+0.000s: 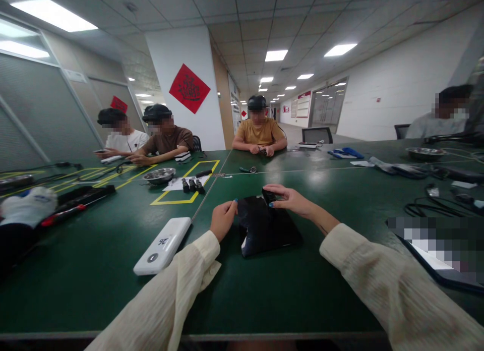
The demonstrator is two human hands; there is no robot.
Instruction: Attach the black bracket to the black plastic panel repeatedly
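A flat black glossy pouch or pad (264, 229) lies on the green table (94, 270) in front of me. My left hand (222, 218) is curled, its fingertips pinching the pad's left far edge. My right hand (291, 198) reaches over the pad's far end and pinches a small black object (269, 195) between thumb and fingers. Both arms wear cream sleeves.
A white power bank (162, 246) lies left of the pad. Beyond it, a yellow taped rectangle holds paper, small black parts (192, 184) and a metal bowl (159, 176). Cables (427, 207) and a tablet lie to the right. Other people sit round the far side.
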